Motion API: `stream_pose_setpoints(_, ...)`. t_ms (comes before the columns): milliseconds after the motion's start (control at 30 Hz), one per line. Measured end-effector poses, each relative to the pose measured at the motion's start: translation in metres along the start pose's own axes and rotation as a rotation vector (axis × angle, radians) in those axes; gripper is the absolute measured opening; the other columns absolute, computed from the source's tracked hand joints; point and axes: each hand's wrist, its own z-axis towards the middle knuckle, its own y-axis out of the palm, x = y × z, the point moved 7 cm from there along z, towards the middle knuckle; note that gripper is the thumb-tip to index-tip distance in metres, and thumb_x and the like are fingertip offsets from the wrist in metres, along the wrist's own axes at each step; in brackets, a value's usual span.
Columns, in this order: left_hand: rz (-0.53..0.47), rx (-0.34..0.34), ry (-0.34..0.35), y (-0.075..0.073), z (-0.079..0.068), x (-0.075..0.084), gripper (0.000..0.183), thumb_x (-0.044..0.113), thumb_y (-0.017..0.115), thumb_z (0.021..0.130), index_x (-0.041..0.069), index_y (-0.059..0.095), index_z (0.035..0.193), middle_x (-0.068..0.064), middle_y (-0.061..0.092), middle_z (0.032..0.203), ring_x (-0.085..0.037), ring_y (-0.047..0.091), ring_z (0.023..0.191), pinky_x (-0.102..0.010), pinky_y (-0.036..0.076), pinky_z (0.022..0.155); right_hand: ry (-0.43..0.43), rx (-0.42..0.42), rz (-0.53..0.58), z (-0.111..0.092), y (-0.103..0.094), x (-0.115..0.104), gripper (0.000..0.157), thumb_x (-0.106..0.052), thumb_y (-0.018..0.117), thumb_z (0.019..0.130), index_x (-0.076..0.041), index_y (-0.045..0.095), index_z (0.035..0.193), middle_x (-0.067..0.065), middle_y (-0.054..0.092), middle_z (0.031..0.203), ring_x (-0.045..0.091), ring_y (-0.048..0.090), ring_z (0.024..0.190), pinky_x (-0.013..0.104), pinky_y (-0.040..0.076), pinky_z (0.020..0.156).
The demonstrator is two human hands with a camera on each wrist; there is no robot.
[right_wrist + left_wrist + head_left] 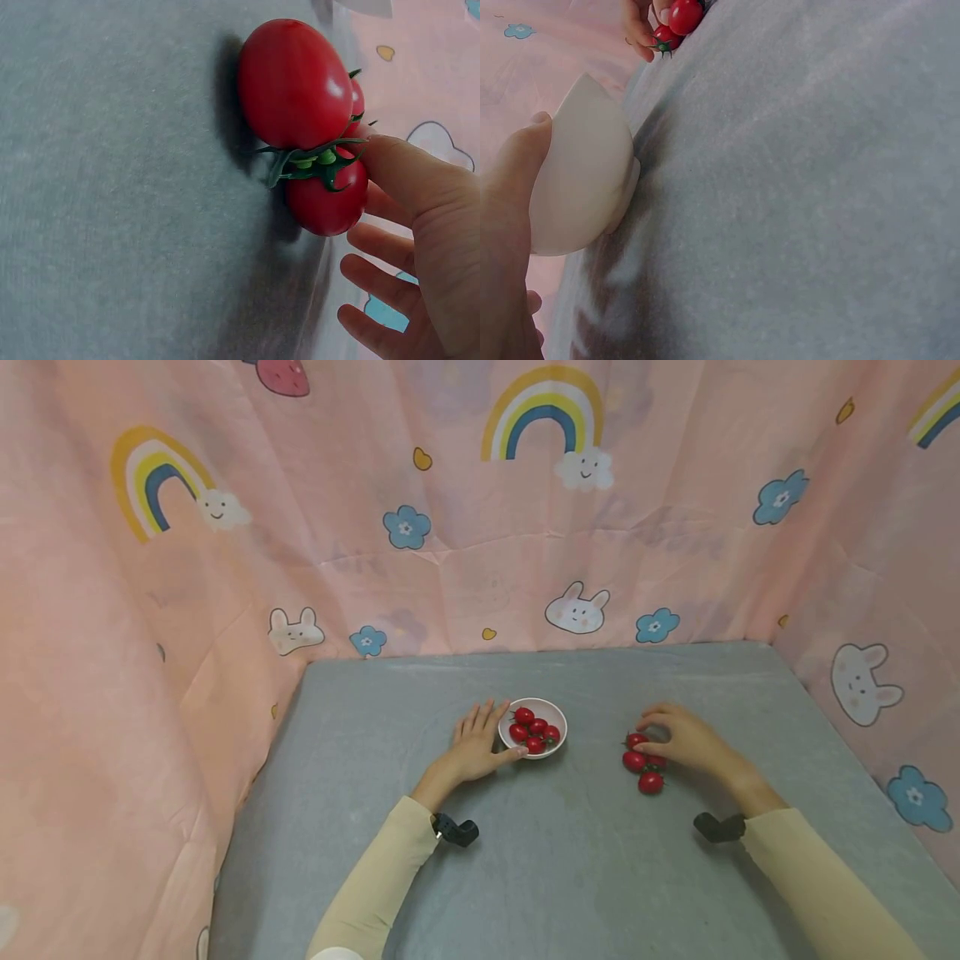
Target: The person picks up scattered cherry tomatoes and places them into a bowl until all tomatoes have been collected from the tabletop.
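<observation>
My left hand [476, 752] rests against the left side of a small white bowl [552, 713], fingers straight, thumb along the near rim. Several red cherry tomatoes [537, 726] with green stems lie inside it. The bowl's outer wall [581, 172] fills the left of the left wrist view, the thumb at its rim. On the right, my right hand [686, 739] pinches the farthest cherry tomato [636, 740] of a small group between thumb and fingers. In the right wrist view a large-looking tomato [296, 82] and a stemmed one [330, 199] partly hide the pinched one.
The loose tomatoes, including the nearest one [651, 783], lie on a grey cloth-covered table [562, 860], right of the bowl. Pink printed curtains [450, 585] stand along the table's back and sides. Black wrist cameras [720, 827] sit on both forearms.
</observation>
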Motion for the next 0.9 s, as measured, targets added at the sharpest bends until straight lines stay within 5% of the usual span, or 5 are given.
stream_pose_setpoints(900,0.011,0.003,0.015,-0.0004,0.0010,0.0004,0.093,0.075,0.045,0.082,0.028,0.005,0.153,-0.008,0.006,0.161,-0.033,0.004,0.149,-0.056,0.008,0.117,0.018,0.016,-0.007,0.0095,0.0034,0.0014,0.040,-0.040,0.069,0.083,-0.009,0.068,0.109,0.017,0.052,0.129,0.037,0.045,0.122,0.060,0.036,0.102)
